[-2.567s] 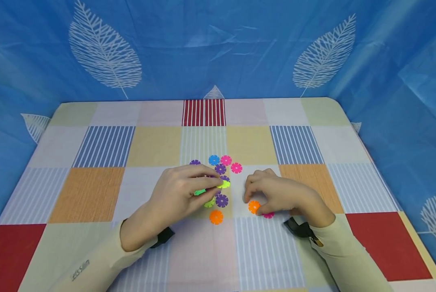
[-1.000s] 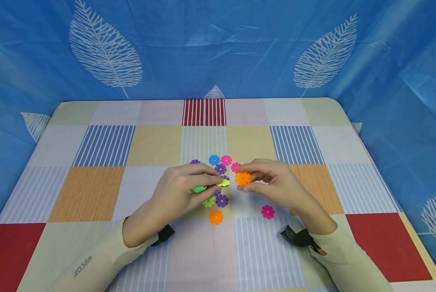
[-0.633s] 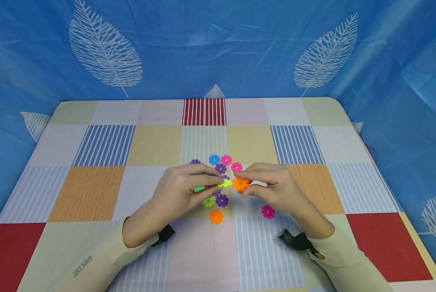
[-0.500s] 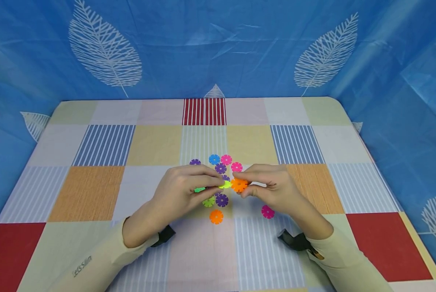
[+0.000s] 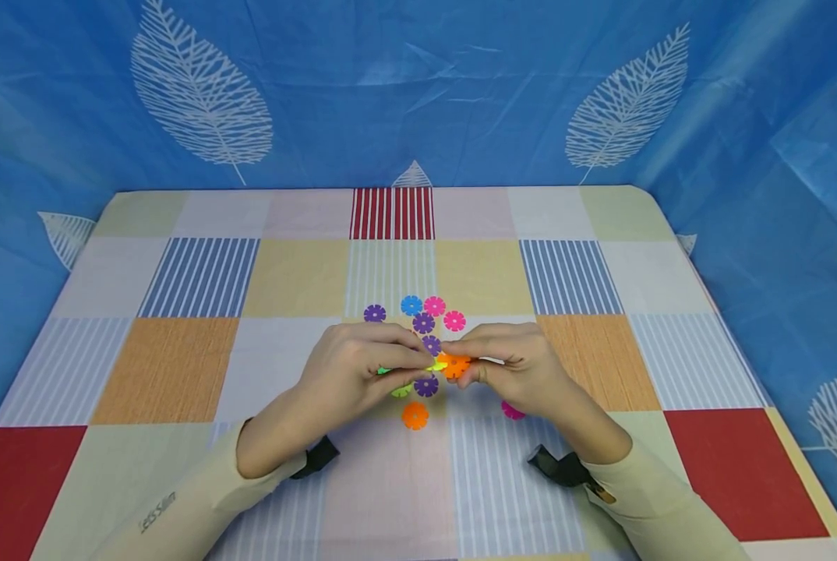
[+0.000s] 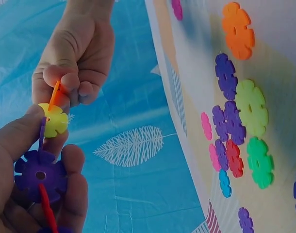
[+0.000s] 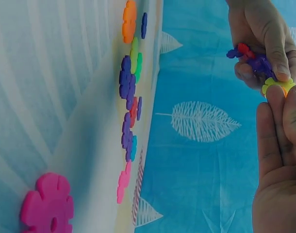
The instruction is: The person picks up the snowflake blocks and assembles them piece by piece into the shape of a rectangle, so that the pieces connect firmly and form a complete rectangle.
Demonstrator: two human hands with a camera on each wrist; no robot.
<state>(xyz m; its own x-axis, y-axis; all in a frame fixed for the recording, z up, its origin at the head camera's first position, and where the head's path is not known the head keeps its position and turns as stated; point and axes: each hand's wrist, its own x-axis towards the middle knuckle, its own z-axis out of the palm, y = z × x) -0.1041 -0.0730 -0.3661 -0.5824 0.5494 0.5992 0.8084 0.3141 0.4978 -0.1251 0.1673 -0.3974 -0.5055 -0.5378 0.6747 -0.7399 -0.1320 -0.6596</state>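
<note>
My left hand (image 5: 355,362) grips a small chain of notched plastic snowflake discs. A purple disc (image 6: 31,177) and a red disc (image 6: 48,211) sit within its curled fingers. At the chain's outer end is a yellow disc (image 6: 56,121), edge-on in the head view. My right hand (image 5: 520,362) pinches an orange disc (image 5: 453,365) between thumb and fingers. In the left wrist view the orange disc meets the yellow one at its rim, the two standing at an angle. Both hands are held above the loose discs, fingertips almost together.
Several loose discs lie below and behind the hands, among them a blue disc (image 5: 411,305), a pink disc (image 5: 454,321) and an orange one (image 5: 414,416). A magenta disc (image 7: 48,206) lies near the right hand. The patchwork tablecloth (image 5: 383,499) meets a blue leaf-patterned curtain (image 5: 418,93).
My right hand has picked the orange disc off the table, lifted it and carried it left to the yellow disc. My left hand keeps its hold on the chain, now slightly nearer me.
</note>
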